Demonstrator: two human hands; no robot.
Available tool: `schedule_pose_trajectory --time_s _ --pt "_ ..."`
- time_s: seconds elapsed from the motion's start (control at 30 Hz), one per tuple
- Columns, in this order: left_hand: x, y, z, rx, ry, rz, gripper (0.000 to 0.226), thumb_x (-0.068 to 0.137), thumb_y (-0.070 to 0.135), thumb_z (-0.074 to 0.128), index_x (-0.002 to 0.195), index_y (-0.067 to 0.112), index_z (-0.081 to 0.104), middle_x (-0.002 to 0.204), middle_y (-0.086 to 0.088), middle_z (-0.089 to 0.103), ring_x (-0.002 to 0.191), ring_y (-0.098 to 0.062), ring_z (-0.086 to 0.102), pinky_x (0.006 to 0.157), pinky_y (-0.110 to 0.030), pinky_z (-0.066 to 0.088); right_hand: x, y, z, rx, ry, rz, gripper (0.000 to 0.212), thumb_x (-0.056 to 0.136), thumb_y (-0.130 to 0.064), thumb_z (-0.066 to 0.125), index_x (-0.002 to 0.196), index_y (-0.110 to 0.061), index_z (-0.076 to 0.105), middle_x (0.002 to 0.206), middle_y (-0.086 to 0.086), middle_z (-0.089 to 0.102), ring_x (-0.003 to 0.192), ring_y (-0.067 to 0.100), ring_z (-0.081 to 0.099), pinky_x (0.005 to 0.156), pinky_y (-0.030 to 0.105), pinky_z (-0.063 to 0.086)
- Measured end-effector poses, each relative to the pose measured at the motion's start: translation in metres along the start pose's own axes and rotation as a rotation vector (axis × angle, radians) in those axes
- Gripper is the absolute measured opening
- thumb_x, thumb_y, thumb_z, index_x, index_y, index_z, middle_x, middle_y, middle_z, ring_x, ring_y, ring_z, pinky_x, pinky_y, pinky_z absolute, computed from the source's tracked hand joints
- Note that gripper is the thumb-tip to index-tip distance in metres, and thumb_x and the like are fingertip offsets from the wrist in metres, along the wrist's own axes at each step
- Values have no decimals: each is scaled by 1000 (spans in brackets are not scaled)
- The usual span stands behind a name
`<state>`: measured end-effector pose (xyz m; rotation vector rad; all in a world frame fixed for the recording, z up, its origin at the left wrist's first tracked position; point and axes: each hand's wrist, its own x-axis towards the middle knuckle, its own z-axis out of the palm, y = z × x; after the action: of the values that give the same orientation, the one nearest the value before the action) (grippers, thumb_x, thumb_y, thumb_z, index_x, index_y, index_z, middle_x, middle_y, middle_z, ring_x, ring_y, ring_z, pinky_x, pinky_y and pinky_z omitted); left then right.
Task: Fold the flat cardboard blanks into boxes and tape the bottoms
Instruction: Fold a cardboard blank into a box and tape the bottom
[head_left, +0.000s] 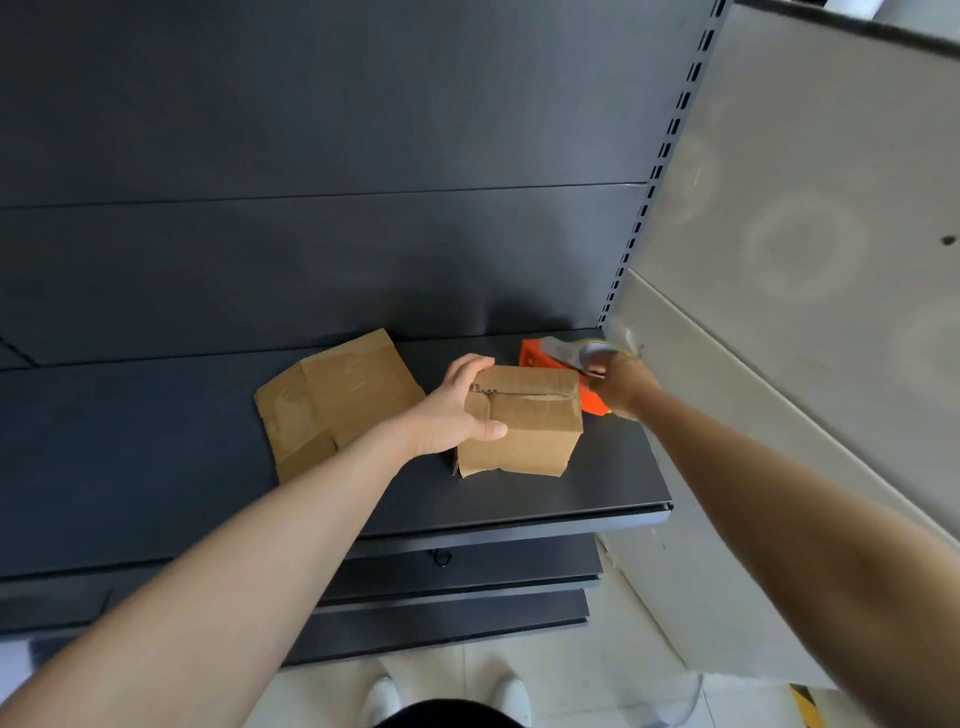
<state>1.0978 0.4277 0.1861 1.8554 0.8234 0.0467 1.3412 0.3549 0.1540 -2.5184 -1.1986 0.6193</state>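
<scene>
The folded box (519, 423) is being clasped by the fingers of the left hand (452, 410); the orange tape dispenser (535, 357) is being grasped by the right hand (623, 387).

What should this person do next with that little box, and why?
Probably swing the orange tape dispenser onto the cardboard box and draw tape along the flap seam. The left hand grips the folded box, the seam faces up, and the right hand holds the dispenser just beside it.
</scene>
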Motion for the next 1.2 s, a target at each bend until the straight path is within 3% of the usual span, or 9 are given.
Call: schedule_pose_trajectory --time_s 0.17,0.3,0.4,0.5,0.57,0.7,0.83,1.07,1.2 --pt "1 -2 1 -46 28 21 85 84 17 71 150 29 19 154 22 4 143 -10 13 110 -25 17 -32 -27 -37 350 7 97 52 95 -45 48 104 3 66 85 18 63 76 31 61 74 37 52" --pt "1 1 2 -251 76 -47 95 84 20 72 149 43 7 157 18 -6 146 -17 11 114 -44 24 -63 -41 -40 366 -277 110 45 91 -51 55 118 -15 56 84 11 64 65 20 62 60 28 57" --pt "7 -2 5 -502 170 -187 77 88 31 67 149 33 20 154 4 21 134 -23 37 104 -49 39 -66 -38 -32 486 -244 203 53 87 -35 68 130 -11 49 86 6 67 66 17 65 58 27 57" --pt "13 -5 9 -511 198 -299 53 88 33 66 131 7 49 128 -9 58 112 -23 59 96 -42 50 -66 -39 -25 539 -211 256 45 85 -31 70 119 -7 54 82 2 64 67 15 62 55 27 53" --pt "15 -5 10 -488 224 -312 41 88 30 67 119 3 58 115 -11 66 104 -24 63 89 -40 53 -66 -40 -21 571 -170 268 43 85 -29 71 120 -10 53 88 2 61 70 14 61 52 26 49" --pt "12 1 13 -495 255 -335 59 86 32 69 131 2 45 125 -12 58 113 -27 58 83 -37 51 -69 -44 -16 574 -110 311 42 84 -29 73 117 -11 54 98 5 59 81 19 60 51 27 47" --pt "9 7 13 -231 371 -450 98 77 50 71 147 9 15 150 -16 28 129 -36 43 101 -47 45 -77 -49 -14 547 -51 369 48 82 -35 74 116 -7 56 114 12 61 91 24 63 49 27 48" --pt "-3 7 15 -502 241 -402 62 84 38 70 128 5 42 126 -14 55 114 -31 56 91 -43 52 -94 -56 -6 562 65 446 38 82 -35 74 105 -10 58 107 10 62 94 25 65 71 34 56" --pt "-8 9 13 -514 88 -379 55 90 39 62 131 6 47 128 -12 57 117 -29 54 101 -46 42 -115 -58 -7 622 121 488 30 83 -28 74 72 -16 48 77 2 53 60 13 51 43 23 39"
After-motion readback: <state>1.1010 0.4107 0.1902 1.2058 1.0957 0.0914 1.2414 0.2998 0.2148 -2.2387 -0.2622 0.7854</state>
